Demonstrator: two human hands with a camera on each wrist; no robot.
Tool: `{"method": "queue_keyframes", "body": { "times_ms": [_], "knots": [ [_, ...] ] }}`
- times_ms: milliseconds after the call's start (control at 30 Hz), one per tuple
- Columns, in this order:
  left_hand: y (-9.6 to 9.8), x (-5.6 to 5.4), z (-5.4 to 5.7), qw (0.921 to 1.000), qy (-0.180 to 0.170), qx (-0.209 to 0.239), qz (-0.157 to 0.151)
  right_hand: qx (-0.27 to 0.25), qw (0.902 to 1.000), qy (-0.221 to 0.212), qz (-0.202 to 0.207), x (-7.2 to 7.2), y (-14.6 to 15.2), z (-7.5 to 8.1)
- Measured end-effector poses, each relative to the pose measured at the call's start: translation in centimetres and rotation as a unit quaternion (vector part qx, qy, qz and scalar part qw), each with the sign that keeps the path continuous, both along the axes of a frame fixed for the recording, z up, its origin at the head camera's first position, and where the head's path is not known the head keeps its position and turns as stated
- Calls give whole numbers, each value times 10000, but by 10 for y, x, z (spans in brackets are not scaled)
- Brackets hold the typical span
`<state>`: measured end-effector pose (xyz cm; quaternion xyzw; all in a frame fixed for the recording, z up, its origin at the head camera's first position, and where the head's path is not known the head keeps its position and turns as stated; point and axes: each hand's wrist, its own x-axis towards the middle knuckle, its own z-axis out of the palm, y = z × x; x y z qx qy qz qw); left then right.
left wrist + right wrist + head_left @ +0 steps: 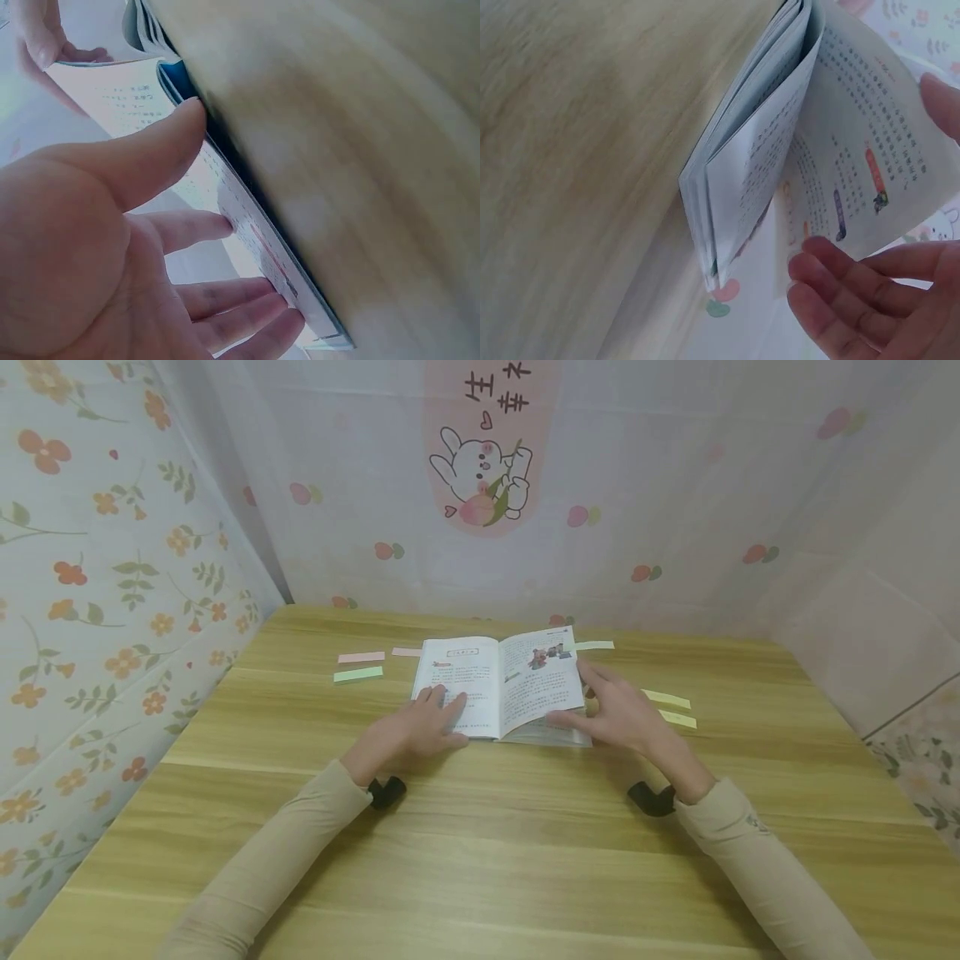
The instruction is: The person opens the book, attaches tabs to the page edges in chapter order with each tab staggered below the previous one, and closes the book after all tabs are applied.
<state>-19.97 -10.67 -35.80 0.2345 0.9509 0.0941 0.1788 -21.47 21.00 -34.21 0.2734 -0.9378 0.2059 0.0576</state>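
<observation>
An open book (477,670) with printed text lies at the far part of the table. My left hand (433,722) rests on its left page, fingers extended over the paper and thumb at the bottom edge. In the left wrist view those fingertips (292,319) touch the page. On the other side my right hand (618,710) holds a raised page (536,681), which carries a coloured picture. The right wrist view has the thumb (941,105) at one side of this curved page (855,150) and the other fingers near its opposite edge. More pages fan out beneath it.
Left of the book lie a pink strip (362,657) and a green strip (358,674). Another pink strip (406,652) meets its left edge, and a pale green strip (595,645) its right edge. Two yellow strips (667,699) lie beyond my right hand. A printed curtain (637,485) hangs behind the table.
</observation>
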Motion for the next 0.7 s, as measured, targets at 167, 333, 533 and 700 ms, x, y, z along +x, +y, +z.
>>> {"method": "queue_keyframes", "body": {
  "times_ms": [167, 333, 533, 700],
  "knots": [
    [-1, -3, 1, 9991, 223, 354, -1, -153, 9998, -91, 125, -2, -2, 1],
    [3, -10, 3, 9919, 663, 1070, -150, -255, 9993, -19, 283, -3, -1, 1],
    [11, -7, 12, 9749, 1223, 1828, -332, -488, 9971, 81, 571, -8, -1, 1],
    [18, -4, 18, 9674, 1288, 2138, -431, -905, 9914, 249, 917, -8, -2, 0]
  ]
}}
